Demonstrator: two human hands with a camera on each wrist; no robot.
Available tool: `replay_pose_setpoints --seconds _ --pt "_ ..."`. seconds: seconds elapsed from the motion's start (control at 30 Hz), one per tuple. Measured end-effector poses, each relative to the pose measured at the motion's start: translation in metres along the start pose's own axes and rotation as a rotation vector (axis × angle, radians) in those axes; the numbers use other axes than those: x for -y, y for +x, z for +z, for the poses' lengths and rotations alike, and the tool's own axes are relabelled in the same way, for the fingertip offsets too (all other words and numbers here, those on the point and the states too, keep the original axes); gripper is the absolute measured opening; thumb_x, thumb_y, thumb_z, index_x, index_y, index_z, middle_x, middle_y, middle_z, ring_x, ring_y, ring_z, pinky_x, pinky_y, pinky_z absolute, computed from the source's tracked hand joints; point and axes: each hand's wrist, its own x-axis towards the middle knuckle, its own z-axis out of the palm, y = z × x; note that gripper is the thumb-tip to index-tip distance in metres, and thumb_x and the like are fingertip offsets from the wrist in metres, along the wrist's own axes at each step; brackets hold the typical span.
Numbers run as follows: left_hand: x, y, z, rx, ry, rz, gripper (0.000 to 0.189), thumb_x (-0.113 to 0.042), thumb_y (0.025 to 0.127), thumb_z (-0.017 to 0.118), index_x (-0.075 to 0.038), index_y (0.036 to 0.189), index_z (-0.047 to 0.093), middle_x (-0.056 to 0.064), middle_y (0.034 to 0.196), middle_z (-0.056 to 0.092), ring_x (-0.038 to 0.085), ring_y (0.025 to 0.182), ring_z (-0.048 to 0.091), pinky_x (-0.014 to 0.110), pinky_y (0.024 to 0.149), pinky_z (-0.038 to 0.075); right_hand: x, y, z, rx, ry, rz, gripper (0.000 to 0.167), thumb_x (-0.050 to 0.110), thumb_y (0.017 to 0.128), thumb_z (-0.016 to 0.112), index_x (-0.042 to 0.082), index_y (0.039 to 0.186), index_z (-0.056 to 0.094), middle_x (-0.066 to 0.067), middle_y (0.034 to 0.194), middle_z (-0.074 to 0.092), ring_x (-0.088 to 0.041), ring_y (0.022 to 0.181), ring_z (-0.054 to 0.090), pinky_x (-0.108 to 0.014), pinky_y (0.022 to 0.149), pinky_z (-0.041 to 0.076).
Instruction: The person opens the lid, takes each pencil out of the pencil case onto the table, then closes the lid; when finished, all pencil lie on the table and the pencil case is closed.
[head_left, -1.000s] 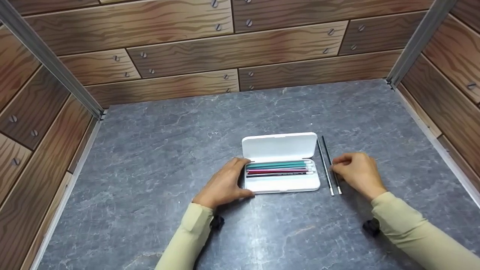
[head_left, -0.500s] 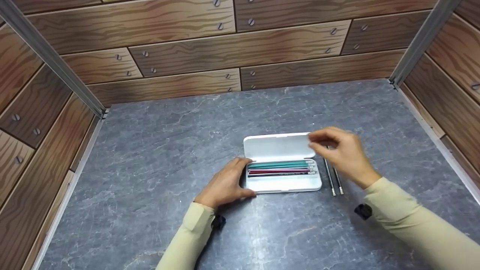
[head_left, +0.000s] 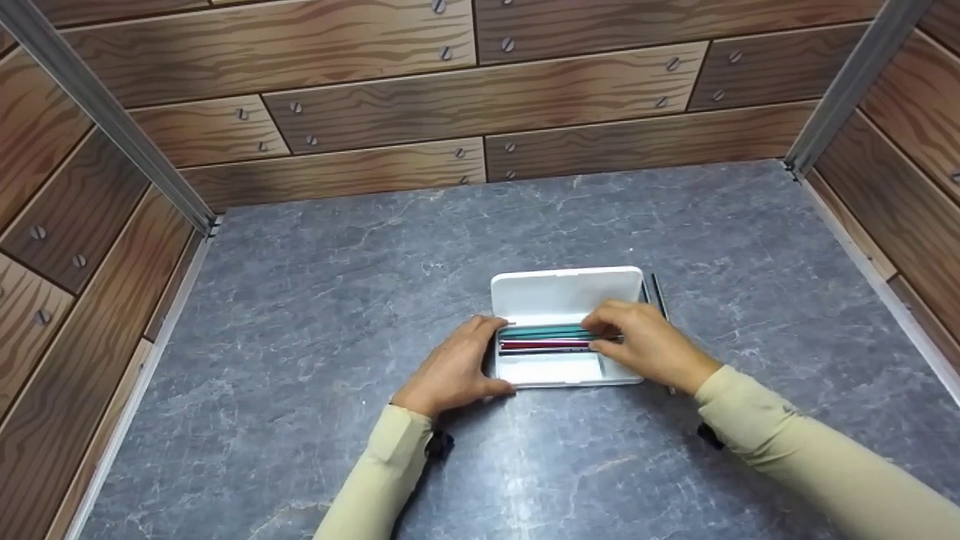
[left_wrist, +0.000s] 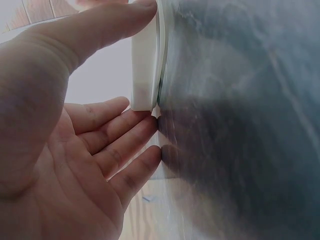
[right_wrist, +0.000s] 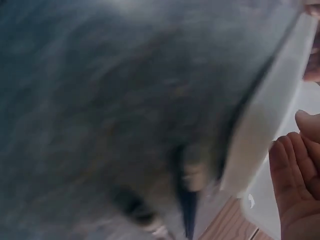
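A white pencil case (head_left: 566,294) lies with its lid raised, holding several teal, red and dark pencils (head_left: 544,344) side by side. My left hand (head_left: 452,367) holds the case's left end, thumb at the front edge and fingers by the back corner. In the left wrist view that thumb (left_wrist: 107,22) lies along the case wall (left_wrist: 143,75). Over the right part of the case is my right hand (head_left: 646,341), its thumb and fingertips spread a little apart at the pencils and covering their eraser ends. The right wrist view shows its fingers (right_wrist: 292,175) relaxed, over the white case.
Right of the case lie two dark pencils (head_left: 658,292), partly behind the right hand. Everything rests on a grey marbled tabletop (head_left: 337,300). Wood-patterned walls (head_left: 375,105) with grey metal corner posts enclose the table at the back and sides.
My right hand has left the dark pencils on the table, passed up near the lid and come left and down into the case. My left hand has stayed on the case.
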Motion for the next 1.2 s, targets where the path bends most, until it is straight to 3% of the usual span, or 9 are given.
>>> replay_pose_setpoints --seconds 0.2,0.4,0.63,0.93,1.2 --pt "0.001 -0.0012 0.0017 -0.003 -0.004 -0.004 0.096 -0.03 0.081 0.1 -0.008 0.161 0.054 0.009 0.157 0.062 0.028 0.148 0.06 0.047 0.13 0.048 -0.0091 -0.0023 -0.0021 0.056 -0.093 -0.043 0.018 0.003 0.095 0.084 0.004 0.114 0.083 -0.009 0.107 0.082 -0.028 0.099 0.078 -0.05 0.094 0.067" --pt "0.0004 -0.0013 0.0001 0.001 -0.002 -0.005 0.096 -0.031 0.082 0.1 -0.007 0.162 0.053 0.01 0.159 0.061 0.029 0.149 0.059 0.047 0.131 0.048 -0.0073 0.0002 -0.0056 0.11 -0.162 -0.108 0.017 0.001 0.098 0.081 0.005 0.115 0.085 -0.007 0.106 0.08 -0.025 0.099 0.077 -0.048 0.091 0.067" --pt "0.0003 -0.0015 0.0002 0.002 -0.005 -0.007 0.097 -0.032 0.082 0.1 -0.007 0.163 0.052 0.009 0.159 0.061 0.029 0.15 0.058 0.047 0.131 0.047 -0.0018 -0.0007 -0.0019 0.075 -0.284 -0.239 0.016 -0.004 0.097 0.079 0.004 0.11 0.084 -0.008 0.102 0.076 -0.022 0.093 0.076 -0.042 0.083 0.068" --pt "0.0011 -0.0021 0.0019 -0.001 -0.012 0.01 0.095 -0.032 0.081 0.1 -0.008 0.161 0.054 0.009 0.155 0.063 0.027 0.144 0.062 0.047 0.128 0.05 -0.0064 -0.0022 -0.0009 0.092 -0.197 -0.142 0.02 -0.003 0.097 0.078 0.01 0.109 0.086 -0.003 0.104 0.078 -0.021 0.096 0.077 -0.043 0.088 0.068" --pt "0.0 -0.0015 0.0 0.007 -0.016 -0.008 0.096 -0.032 0.082 0.1 -0.009 0.162 0.053 0.007 0.157 0.062 0.027 0.147 0.06 0.046 0.13 0.048 -0.0117 -0.0019 -0.0015 0.065 -0.16 -0.157 0.021 -0.005 0.095 0.079 0.012 0.106 0.085 -0.001 0.104 0.078 -0.019 0.096 0.075 -0.042 0.088 0.068"
